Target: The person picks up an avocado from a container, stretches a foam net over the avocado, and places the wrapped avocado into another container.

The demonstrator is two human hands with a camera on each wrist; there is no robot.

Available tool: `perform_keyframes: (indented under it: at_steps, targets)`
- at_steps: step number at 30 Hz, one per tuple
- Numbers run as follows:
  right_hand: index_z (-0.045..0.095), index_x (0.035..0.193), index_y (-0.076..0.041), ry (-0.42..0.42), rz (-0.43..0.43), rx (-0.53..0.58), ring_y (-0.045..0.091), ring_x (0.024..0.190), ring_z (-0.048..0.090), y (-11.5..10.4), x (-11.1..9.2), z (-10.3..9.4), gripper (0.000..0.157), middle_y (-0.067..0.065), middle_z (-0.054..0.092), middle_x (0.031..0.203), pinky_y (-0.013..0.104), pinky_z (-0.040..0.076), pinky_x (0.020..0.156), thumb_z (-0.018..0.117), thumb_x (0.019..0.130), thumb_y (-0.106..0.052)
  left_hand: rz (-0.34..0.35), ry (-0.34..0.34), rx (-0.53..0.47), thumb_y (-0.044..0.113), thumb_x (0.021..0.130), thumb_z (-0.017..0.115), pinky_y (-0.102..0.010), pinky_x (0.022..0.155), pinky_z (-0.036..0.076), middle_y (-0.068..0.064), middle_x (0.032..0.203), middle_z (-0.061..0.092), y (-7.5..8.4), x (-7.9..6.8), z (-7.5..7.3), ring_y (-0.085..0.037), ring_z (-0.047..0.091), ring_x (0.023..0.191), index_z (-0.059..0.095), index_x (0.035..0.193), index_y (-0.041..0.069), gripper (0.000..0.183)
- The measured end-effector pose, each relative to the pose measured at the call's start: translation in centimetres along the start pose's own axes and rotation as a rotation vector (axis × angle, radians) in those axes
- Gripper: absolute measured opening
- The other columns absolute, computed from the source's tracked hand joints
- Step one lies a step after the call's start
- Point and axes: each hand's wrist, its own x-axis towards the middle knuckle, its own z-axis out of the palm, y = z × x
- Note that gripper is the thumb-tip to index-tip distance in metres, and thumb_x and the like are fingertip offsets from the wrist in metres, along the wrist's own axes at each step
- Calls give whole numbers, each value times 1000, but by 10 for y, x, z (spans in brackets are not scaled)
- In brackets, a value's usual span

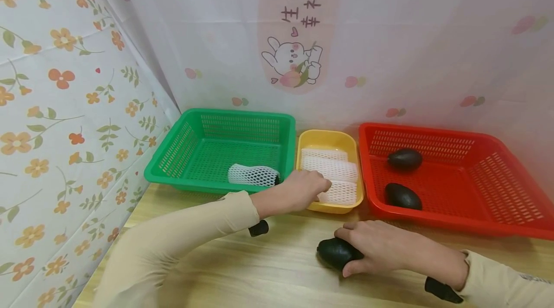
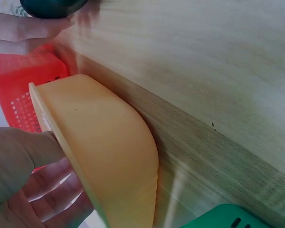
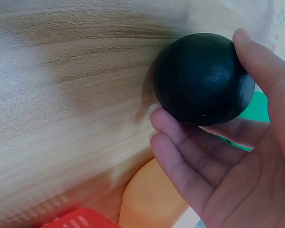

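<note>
My right hand (image 1: 381, 245) grips a dark green avocado (image 1: 337, 253) low over the wooden table, thumb on one side and fingers on the other; the right wrist view shows the avocado's rounded end (image 3: 204, 78). My left hand (image 1: 298, 190) reaches over the near left rim of a yellow basket (image 1: 329, 136). White foam net sleeves (image 1: 331, 168) lie in that basket, beneath the fingertips. In the left wrist view, the thumb (image 2: 28, 149) is at the basket's rim with the fingers spread inside; whether they touch a sleeve is hidden.
Left of the yellow basket stands a green basket (image 1: 173, 180), holding a dark item in a white net sleeve (image 1: 253, 175). To the right, a red basket (image 1: 459, 221) holds two bare avocados (image 1: 404, 159). A printed cloth (image 1: 207, 34) hangs behind the baskets.
</note>
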Motion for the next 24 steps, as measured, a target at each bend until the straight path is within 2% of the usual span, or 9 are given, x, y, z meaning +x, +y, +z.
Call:
perform_keyframes:
  at_steps: [7,10,15,24]
  targets:
    - [66,119,-12,1,-2,11,4,77,52,1,1,0,61,-6,61,102,28,48,64,76,83,-60,-56,-32,48,21,92,78,-25,60,48,2,94,66,0,10,2,-15,56,74,69,111,17,21]
    - [67,117,-12,4,-4,10,4,77,52,1,1,0,61,-7,60,101,28,47,64,76,82,-61,-82,-45,73,24,91,79,-26,62,50,2,92,65,0,14,3,-15,57,76,68,111,17,24]
    - [67,115,-14,-9,5,23,4,75,51,1,2,0,58,-9,59,98,27,46,63,77,81,-60,-108,-63,126,25,91,79,-30,67,54,1,99,67,2,18,5,-17,62,82,68,115,19,28]
    - [67,115,-13,-10,5,5,4,76,51,0,2,-1,58,-9,59,98,28,46,63,78,81,-58,-120,-47,181,15,97,70,-35,66,55,-1,101,68,3,20,7,-20,63,84,68,118,19,22]
